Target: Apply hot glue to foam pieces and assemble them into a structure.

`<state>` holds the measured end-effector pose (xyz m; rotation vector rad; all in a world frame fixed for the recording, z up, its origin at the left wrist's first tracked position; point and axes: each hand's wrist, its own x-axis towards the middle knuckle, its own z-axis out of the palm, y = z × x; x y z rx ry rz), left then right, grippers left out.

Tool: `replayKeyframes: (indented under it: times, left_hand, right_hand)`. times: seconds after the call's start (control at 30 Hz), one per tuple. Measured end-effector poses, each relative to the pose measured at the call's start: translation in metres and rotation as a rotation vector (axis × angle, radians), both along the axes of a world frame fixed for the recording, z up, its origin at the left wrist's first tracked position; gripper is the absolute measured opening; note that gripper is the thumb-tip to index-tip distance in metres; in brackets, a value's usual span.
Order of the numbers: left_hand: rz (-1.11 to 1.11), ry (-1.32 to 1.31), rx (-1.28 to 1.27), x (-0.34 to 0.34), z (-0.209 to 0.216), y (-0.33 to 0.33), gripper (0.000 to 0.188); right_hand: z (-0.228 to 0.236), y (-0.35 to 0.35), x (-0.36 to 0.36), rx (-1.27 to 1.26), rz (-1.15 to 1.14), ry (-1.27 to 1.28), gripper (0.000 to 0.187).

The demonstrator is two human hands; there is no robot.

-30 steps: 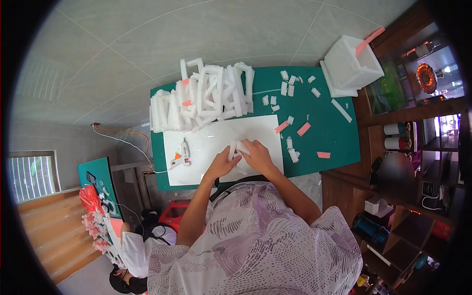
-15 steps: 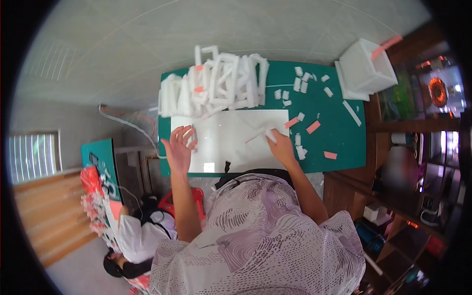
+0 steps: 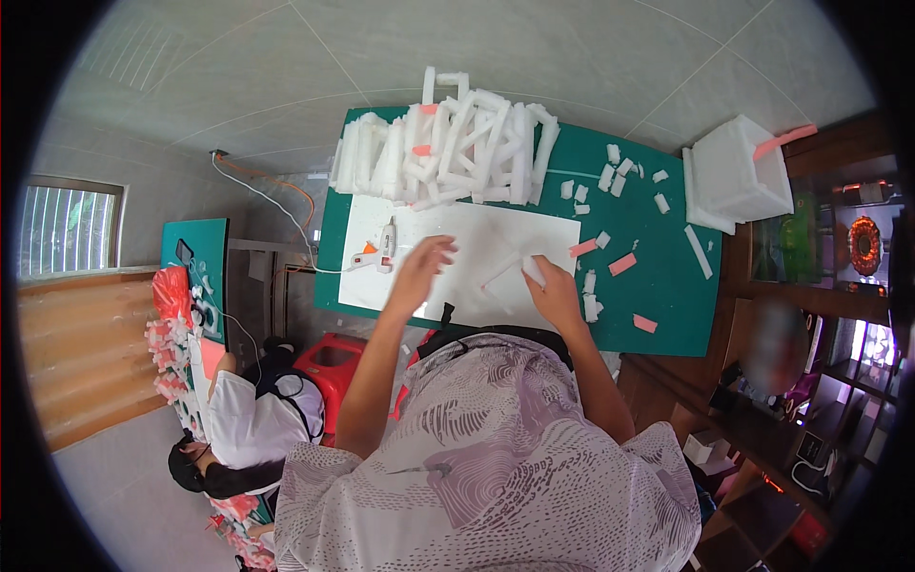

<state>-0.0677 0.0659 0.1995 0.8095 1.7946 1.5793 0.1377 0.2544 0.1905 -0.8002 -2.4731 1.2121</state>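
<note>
In my right hand (image 3: 553,291) is a white foam piece (image 3: 532,271), pinched at the right side of a white board (image 3: 457,224). A pale strip or frame reaches leftward from it, hard to make out against the board. My left hand (image 3: 420,275) is raised over the board, fingers stretched out and slightly blurred, with nothing seen in it. To the left of that hand lies a white glue gun (image 3: 385,250) with an orange part and a cord. A heap of white foam frames (image 3: 457,143) stands along the board's far edge.
Small white foam blocks (image 3: 618,183) and pink pieces (image 3: 622,264) lie scattered on the green mat (image 3: 667,315) at right. At the far right corner stands a white foam box (image 3: 729,176). A person in white (image 3: 262,415) works at left, beside a red stool (image 3: 334,357).
My left hand has moved right, away from the board's left side, and the glue gun now shows. My right hand still holds the foam piece. The whole view has shifted.
</note>
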Motion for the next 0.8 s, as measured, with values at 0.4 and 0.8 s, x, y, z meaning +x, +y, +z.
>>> replayKeyframes:
  times: [0.4,0.8]
  left_hand:
    - [-0.418,-0.095,-0.236,0.046,-0.011,0.029,0.032]
    - [-0.018,-0.34,-0.202,-0.009,-0.024,0.004,0.038]
  right_hand:
    - [0.007,-0.003,0.022,0.293,0.149,-0.023,0.037]
    - [0.015,0.071,0.079,-1.119,-0.411,0.27,0.042]
